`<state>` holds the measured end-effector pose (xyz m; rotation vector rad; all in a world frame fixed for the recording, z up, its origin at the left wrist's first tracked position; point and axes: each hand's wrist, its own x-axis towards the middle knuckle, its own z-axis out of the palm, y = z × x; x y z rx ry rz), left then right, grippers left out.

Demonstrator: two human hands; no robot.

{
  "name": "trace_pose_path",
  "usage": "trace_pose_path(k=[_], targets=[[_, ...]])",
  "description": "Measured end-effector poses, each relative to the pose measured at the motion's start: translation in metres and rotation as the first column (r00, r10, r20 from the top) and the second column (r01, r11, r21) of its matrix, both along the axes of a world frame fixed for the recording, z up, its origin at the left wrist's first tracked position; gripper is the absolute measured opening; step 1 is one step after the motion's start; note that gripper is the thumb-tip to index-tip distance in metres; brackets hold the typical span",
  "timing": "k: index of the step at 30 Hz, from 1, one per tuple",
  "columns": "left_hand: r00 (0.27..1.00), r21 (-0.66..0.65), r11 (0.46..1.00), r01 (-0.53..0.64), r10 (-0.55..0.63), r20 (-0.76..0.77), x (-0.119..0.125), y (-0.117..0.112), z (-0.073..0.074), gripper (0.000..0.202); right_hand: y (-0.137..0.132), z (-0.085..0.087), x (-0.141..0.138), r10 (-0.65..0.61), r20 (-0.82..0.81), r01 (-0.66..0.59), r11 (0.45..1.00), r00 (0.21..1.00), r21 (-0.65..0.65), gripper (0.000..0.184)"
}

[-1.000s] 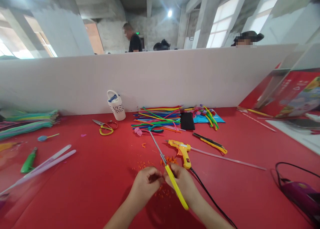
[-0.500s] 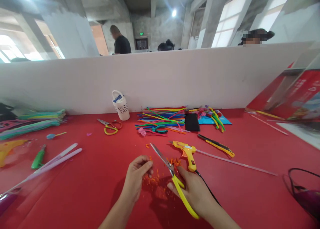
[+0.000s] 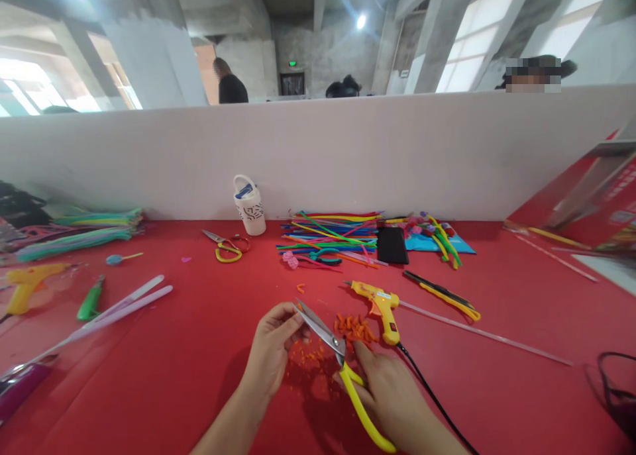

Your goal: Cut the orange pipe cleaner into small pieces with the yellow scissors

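Observation:
My right hand (image 3: 392, 385) is closed round the yellow handles of a pair of scissors (image 3: 339, 346). The blades point up and to the left, and their tips lie at the fingertips of my left hand (image 3: 268, 349). Between its thumb and index finger my left hand pinches a short orange pipe cleaner piece (image 3: 300, 306), mostly covered by fingers and blade. Just beyond the scissors lies a small heap of orange pipe cleaner pieces (image 3: 354, 326). Fine orange clippings (image 3: 311, 357) are scattered on the red table (image 3: 189, 375) between my hands.
A yellow glue gun (image 3: 380, 304) with a cord lies right of the heap, a utility knife (image 3: 442, 295) beyond it. Behind are coloured pipe cleaners (image 3: 328, 233), a black phone (image 3: 392, 246), a white cup (image 3: 250, 210) and other scissors (image 3: 226, 246). A white partition (image 3: 318, 157) borders the table.
The scissors' tips have come to my left fingertips. My right hand has shifted slightly down, uncovering more of the orange heap. The whole view has swung a little left.

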<state>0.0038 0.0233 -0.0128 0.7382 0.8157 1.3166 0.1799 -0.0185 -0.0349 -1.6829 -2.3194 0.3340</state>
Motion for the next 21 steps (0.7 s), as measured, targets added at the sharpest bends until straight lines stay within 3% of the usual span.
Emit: trace_pose_path(k=[21], targets=[[1.000, 0.027, 0.999, 0.021, -0.021, -0.011, -0.0026, 0.0012, 0.0008, 0.002, 0.0011, -0.0023, 0.0024, 0.016, 0.046, -0.019, 0.998, 0.999, 0.057, 0.026]])
